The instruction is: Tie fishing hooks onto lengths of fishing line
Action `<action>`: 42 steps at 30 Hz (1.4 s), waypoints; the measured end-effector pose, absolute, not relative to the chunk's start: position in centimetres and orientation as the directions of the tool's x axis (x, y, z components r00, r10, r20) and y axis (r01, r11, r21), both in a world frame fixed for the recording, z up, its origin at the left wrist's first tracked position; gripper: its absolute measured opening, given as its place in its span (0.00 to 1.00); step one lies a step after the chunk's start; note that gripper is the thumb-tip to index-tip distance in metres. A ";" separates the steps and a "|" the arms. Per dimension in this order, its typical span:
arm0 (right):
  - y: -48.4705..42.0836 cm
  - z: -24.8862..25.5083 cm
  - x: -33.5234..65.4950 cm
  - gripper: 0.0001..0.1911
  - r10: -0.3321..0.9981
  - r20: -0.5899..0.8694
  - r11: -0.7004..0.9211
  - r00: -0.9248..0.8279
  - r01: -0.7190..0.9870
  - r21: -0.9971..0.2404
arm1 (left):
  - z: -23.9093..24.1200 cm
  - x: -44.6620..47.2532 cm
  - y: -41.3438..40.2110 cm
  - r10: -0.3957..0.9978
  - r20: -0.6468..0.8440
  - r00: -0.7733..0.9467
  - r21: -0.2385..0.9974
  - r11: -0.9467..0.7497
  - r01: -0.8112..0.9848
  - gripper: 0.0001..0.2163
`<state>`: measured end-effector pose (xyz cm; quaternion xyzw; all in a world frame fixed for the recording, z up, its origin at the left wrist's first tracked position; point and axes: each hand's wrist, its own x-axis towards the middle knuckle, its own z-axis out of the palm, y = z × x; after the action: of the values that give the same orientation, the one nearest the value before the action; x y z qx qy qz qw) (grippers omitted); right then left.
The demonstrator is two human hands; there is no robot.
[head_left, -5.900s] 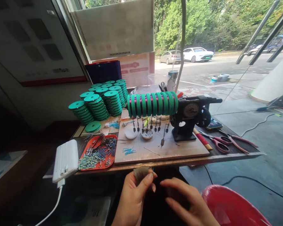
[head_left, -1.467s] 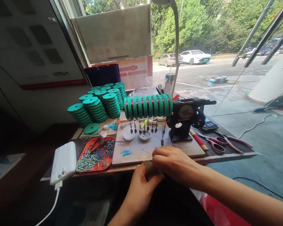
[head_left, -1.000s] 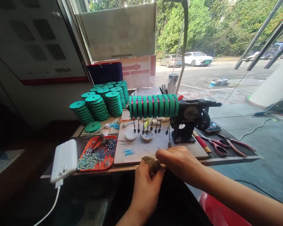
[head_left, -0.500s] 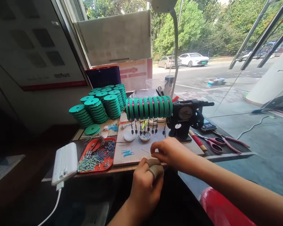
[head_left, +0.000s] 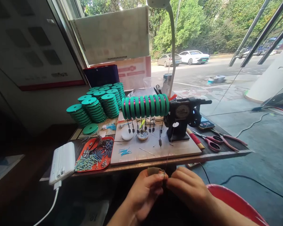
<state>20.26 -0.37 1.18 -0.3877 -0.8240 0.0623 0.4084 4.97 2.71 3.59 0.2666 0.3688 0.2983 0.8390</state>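
Observation:
My left hand [head_left: 147, 188], with a brownish cloth sleeve [head_left: 153, 170] on a finger, is pinched closed just below the board's front edge. At its fingertips a thin line [head_left: 167, 161] comes down from the board, with a tiny dark piece that I cannot make out. Close on the right, my right hand [head_left: 188, 185] is also closed, its fingertips meeting the left ones at the line. Above them, green foam spools [head_left: 145, 106] sit in a row on a black winding machine [head_left: 181, 117]. Small dark weights [head_left: 160, 142] hang from the spools. A thin rod [head_left: 146, 151] lies on the board [head_left: 134, 159].
At left are an orange-red tray [head_left: 94, 166] of small fittings, a white power bank [head_left: 62, 161] and stacked green spools [head_left: 89, 108]. Blue tubes [head_left: 124, 152] and a bead bowl [head_left: 142, 139] are on the board. Scissors [head_left: 213, 145], pliers [head_left: 233, 145] and a phone [head_left: 206, 123] lie right.
Both hands have moved from over the board's front edge down and toward me, the right one coming beside the left. The rod is now fully in sight. The view has shifted slightly.

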 end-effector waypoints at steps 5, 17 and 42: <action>-1.2 1.3 19.7 0.11 0.971 0.183 0.226 -0.153 0.348 -0.910 | 3.9 5.0 2.8 0.787 -0.389 0.479 0.855 0.502 -0.129 0.03; 4.9 9.9 16.4 0.05 0.954 0.021 0.121 -0.298 0.321 -0.939 | 0.2 3.1 2.0 0.699 0.697 0.160 0.519 -0.645 0.560 0.13; -1.3 2.9 17.8 0.18 0.605 0.600 0.774 -0.523 0.564 -0.289 | 3.7 3.5 3.0 0.904 -0.300 0.303 0.905 0.370 -0.210 0.03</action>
<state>17.78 -1.28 2.88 -0.3350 -0.8722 0.0292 0.3553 3.45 3.02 3.69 0.3970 0.4371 0.3965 0.7029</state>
